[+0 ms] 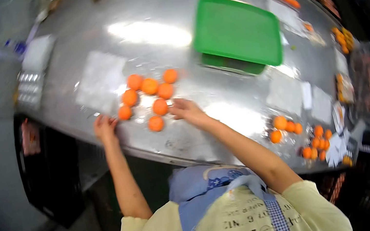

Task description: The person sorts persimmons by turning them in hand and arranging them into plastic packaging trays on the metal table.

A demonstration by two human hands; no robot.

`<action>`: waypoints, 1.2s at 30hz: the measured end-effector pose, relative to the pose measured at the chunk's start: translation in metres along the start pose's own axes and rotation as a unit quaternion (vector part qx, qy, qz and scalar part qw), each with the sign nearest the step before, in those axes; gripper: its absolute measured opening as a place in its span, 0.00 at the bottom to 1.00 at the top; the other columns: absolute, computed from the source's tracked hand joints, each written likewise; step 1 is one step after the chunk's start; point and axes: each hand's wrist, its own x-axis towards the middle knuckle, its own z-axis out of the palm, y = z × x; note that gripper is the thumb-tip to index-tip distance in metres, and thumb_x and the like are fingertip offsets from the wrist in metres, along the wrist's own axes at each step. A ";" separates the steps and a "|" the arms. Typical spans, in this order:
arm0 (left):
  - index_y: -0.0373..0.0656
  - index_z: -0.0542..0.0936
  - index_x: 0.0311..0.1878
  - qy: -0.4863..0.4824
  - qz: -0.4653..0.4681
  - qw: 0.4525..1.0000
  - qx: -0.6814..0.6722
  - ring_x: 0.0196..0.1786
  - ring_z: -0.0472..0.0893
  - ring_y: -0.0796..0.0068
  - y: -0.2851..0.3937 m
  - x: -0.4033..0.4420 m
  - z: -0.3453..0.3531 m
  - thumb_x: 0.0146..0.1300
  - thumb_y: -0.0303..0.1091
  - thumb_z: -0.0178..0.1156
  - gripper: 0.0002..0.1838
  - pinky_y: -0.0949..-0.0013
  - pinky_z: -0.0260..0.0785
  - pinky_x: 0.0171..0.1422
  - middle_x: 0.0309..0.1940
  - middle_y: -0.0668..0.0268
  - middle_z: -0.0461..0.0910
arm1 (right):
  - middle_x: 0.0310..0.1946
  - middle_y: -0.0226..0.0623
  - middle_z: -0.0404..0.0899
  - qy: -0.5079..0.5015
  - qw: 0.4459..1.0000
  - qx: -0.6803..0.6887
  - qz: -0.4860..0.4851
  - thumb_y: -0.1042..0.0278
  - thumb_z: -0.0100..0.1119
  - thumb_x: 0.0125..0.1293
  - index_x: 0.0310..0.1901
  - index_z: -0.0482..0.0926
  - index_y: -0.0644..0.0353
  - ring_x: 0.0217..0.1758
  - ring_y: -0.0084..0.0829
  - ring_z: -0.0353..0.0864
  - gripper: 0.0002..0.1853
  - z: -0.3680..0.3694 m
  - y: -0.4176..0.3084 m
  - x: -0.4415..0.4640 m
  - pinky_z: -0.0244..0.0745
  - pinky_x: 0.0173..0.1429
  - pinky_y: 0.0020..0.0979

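Note:
Several oranges [149,86] sit in a loose cluster on the metal table, with shiny clear plastic showing around them. At the table's near edge, left of the cluster, my left hand [106,128] has its fingers curled together; what they pinch, if anything, is too blurred to make out. My right hand [187,110] is on the other side, fingers stretched toward the lower orange [160,107] and close beside it. Whether the fingertips touch that orange I cannot tell. Behind the cluster lies a whitish translucent sheet [100,81].
A clear box with a green lid [235,32] stands beyond my right hand on the metal table [150,3]. More oranges [316,144] lie at the right end near white papers [337,150]. A stack of clear trays [30,86] is at the left edge, above a black crate [49,159].

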 end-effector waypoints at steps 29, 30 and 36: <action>0.36 0.76 0.49 -0.371 0.133 0.910 0.131 0.29 0.73 0.84 -0.052 -0.294 0.139 0.64 0.22 0.56 0.10 0.80 0.65 0.31 0.35 0.69 0.78 | 0.36 0.38 0.74 0.405 0.713 -0.503 -0.272 0.73 0.66 0.46 0.43 0.79 0.57 0.44 0.43 0.74 0.18 -0.285 0.060 -0.286 0.67 0.52 0.40; 0.36 0.76 0.48 -0.381 0.134 0.904 0.138 0.29 0.73 0.84 -0.059 -0.310 0.145 0.64 0.22 0.56 0.09 0.80 0.65 0.31 0.35 0.69 0.78 | 0.37 0.39 0.74 0.403 0.719 -0.498 -0.271 0.73 0.66 0.46 0.43 0.78 0.57 0.45 0.43 0.74 0.19 -0.289 0.063 -0.289 0.67 0.52 0.40; 0.38 0.76 0.49 -0.456 0.135 0.862 0.175 0.31 0.76 0.83 -0.079 -0.364 0.163 0.64 0.21 0.56 0.10 0.79 0.68 0.32 0.38 0.67 0.79 | 0.41 0.39 0.75 0.417 0.776 -0.387 -0.272 0.74 0.69 0.48 0.46 0.77 0.59 0.46 0.41 0.76 0.20 -0.289 0.058 -0.305 0.70 0.53 0.39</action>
